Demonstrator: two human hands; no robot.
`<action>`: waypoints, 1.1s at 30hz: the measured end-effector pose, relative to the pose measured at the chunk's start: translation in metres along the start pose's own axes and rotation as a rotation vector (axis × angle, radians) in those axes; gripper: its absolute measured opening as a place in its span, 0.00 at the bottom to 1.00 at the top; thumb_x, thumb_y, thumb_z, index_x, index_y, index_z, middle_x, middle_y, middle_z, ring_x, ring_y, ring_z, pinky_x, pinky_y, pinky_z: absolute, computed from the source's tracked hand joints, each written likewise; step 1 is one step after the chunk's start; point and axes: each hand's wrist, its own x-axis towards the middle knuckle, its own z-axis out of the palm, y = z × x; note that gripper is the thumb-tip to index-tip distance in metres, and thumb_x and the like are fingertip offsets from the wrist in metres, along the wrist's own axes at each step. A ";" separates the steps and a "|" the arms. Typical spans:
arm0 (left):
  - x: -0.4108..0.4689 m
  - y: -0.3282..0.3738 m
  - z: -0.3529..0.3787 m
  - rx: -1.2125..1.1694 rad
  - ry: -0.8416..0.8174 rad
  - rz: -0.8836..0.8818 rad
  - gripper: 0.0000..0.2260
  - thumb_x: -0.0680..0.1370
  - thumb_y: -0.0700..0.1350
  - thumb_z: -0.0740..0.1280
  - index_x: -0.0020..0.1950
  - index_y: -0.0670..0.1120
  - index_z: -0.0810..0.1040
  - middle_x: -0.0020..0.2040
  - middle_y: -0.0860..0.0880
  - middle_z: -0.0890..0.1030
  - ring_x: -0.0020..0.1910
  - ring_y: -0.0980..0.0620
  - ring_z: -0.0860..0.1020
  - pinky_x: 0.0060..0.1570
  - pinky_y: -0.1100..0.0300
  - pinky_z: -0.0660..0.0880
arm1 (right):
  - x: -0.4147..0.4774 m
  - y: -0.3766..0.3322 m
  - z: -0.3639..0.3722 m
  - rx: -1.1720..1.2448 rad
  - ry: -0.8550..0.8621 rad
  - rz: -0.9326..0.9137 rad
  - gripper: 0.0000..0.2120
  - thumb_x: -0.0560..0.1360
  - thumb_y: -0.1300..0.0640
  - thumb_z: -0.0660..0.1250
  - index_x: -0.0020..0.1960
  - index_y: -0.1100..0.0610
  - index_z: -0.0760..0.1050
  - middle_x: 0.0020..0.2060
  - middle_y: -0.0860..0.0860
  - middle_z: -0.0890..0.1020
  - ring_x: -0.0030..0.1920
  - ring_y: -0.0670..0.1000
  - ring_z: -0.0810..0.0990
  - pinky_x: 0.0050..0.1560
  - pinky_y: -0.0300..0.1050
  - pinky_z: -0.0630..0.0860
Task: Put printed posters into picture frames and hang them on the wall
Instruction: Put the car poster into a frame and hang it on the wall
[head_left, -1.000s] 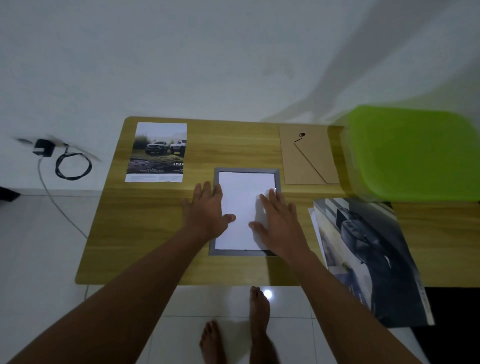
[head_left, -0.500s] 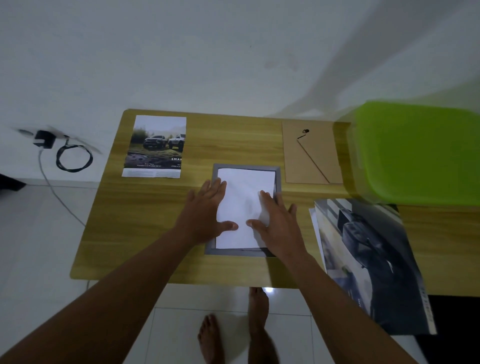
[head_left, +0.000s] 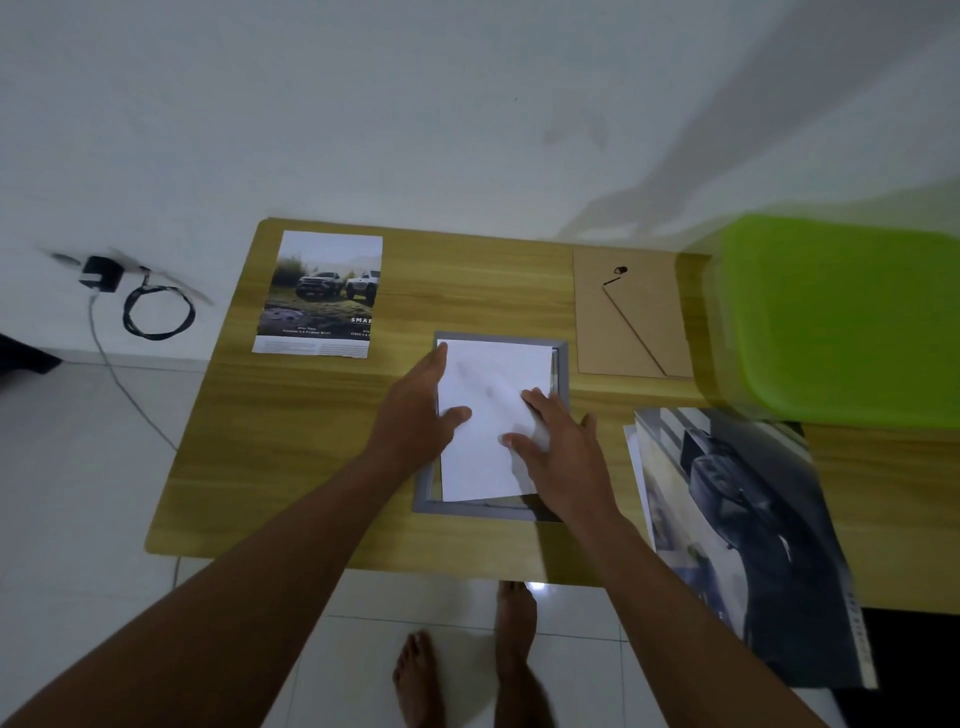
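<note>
A grey picture frame (head_left: 488, 512) lies face down in the middle of the wooden table (head_left: 291, 467). A white sheet (head_left: 483, 405), the blank back of a poster, lies in it, shifted a little left so the frame's right and lower inner edges show. My left hand (head_left: 410, 415) holds the sheet's left edge, thumb on top. My right hand (head_left: 561, 452) rests flat on the sheet's right side with its fingers spread. The brown backing board (head_left: 628, 322) with its stand leg lies behind and to the right of the frame.
A truck poster (head_left: 322, 293) lies at the table's back left. A stack of dark car posters (head_left: 743, 519) overhangs the front edge at right. A green plastic lid (head_left: 841, 317) covers the back right. A charger with its cable (head_left: 104, 275) hangs at the wall on the left. My bare feet (head_left: 514, 613) stand below the table edge.
Both hands have slid inward onto the sheet. The sheet has shifted left and sits slightly askew in the frame. My left thumb now lies on top of it.
</note>
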 end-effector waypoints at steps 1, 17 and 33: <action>0.002 0.001 -0.002 0.003 0.009 -0.019 0.38 0.74 0.46 0.73 0.78 0.42 0.56 0.74 0.44 0.68 0.72 0.45 0.67 0.67 0.57 0.65 | -0.001 -0.002 -0.002 0.034 0.011 0.007 0.27 0.79 0.45 0.66 0.75 0.49 0.65 0.74 0.46 0.67 0.74 0.52 0.60 0.74 0.62 0.57; 0.029 0.011 -0.024 -0.481 0.201 -0.258 0.15 0.71 0.35 0.71 0.57 0.47 0.83 0.45 0.50 0.84 0.48 0.49 0.83 0.50 0.48 0.81 | 0.000 -0.004 -0.002 0.191 0.067 0.001 0.23 0.77 0.55 0.70 0.72 0.51 0.71 0.73 0.45 0.69 0.75 0.46 0.62 0.76 0.47 0.58; 0.027 0.006 -0.036 -0.659 0.088 -0.382 0.18 0.71 0.31 0.69 0.56 0.48 0.82 0.44 0.48 0.85 0.44 0.46 0.84 0.46 0.46 0.82 | -0.002 -0.010 0.007 -0.025 0.049 -0.053 0.18 0.81 0.54 0.62 0.69 0.55 0.71 0.71 0.52 0.71 0.73 0.52 0.66 0.70 0.46 0.67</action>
